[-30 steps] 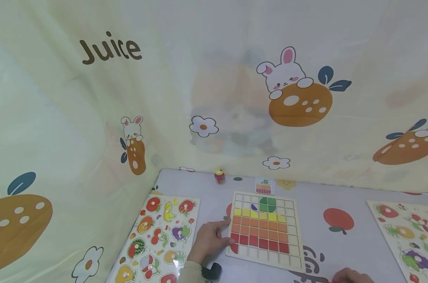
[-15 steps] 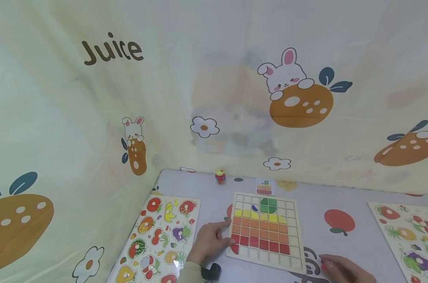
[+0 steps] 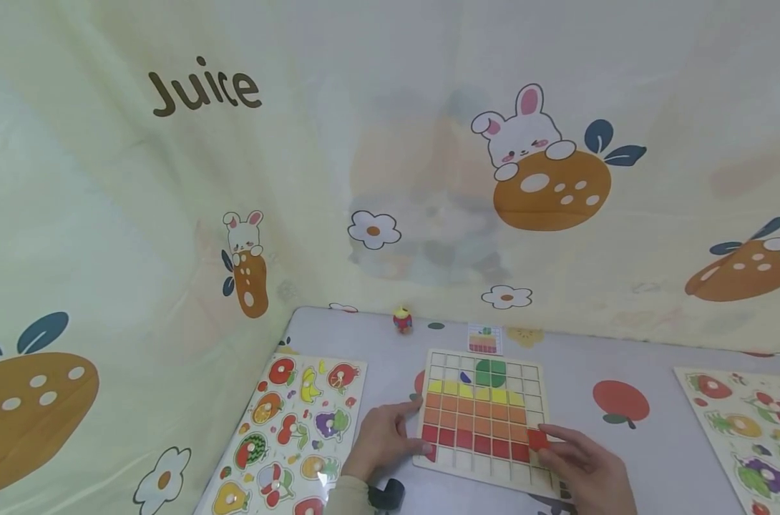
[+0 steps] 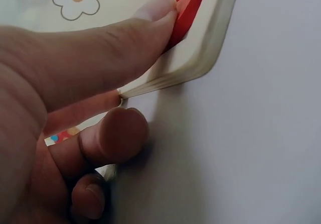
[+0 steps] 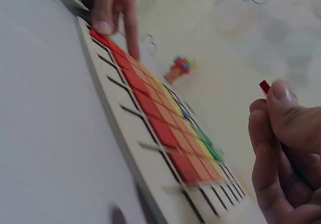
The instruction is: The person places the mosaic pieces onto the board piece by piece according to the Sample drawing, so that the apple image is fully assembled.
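Observation:
My left hand (image 3: 383,438) holds the left side of a wooden grid board (image 3: 544,409). In the left wrist view its thumb lies over a red piece (image 4: 189,20) at the corner, the other fingers bent beside and below the edge. Rows of red, orange and yellow tiles fill part of the grid, with a green shape (image 3: 491,373) and a small blue piece (image 3: 465,377) above. My right hand (image 3: 586,465) pinches a red tile (image 3: 537,439) between thumb and finger, over the board's right side; the right wrist view shows this tile edge-on.
A small pattern card (image 3: 484,340) lies behind the board, with a little toy figure (image 3: 402,320) farther left. Fruit puzzle boards flank it, one at left (image 3: 328,397) and one at right (image 3: 738,404). A printed curtain (image 3: 429,143) rises behind the table.
My right hand has come from the table's front edge up and left to the board's right side, bringing the red tile. The left hand stays at the board's left edge.

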A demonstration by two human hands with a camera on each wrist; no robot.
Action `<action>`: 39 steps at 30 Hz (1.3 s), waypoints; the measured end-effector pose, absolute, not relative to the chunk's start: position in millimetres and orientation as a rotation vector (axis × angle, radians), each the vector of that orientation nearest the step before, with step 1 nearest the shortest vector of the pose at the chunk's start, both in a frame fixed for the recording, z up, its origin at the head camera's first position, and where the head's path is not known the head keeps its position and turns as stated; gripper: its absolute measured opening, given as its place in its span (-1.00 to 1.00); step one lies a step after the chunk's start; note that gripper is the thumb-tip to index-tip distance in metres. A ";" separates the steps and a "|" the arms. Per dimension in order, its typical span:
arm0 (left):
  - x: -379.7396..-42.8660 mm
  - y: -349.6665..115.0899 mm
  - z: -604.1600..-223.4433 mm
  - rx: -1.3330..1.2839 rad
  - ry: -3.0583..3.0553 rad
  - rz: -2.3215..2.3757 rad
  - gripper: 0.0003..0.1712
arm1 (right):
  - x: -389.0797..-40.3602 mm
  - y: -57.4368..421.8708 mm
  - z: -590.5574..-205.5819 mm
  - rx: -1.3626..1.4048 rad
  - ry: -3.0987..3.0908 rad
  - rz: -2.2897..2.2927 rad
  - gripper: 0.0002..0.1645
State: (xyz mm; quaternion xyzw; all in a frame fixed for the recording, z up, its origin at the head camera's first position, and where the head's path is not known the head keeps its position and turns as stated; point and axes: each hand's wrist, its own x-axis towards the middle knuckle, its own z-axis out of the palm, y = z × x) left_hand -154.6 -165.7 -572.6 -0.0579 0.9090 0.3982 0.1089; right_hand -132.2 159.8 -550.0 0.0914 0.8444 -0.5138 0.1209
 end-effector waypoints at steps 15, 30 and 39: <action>-157.0 -172.7 -572.3 -0.084 2.673 1.206 -0.27 | -131.0 70.6 -560.3 -0.094 2.703 -1.366 -0.61; -156.1 -171.9 -574.1 -0.103 2.666 1.199 -0.30 | -131.1 42.6 -565.2 -0.304 2.886 -0.923 -0.57; -156.1 -172.4 -576.2 -0.115 2.647 1.216 -0.31 | -129.6 41.0 -566.5 -0.324 2.893 -0.924 -0.79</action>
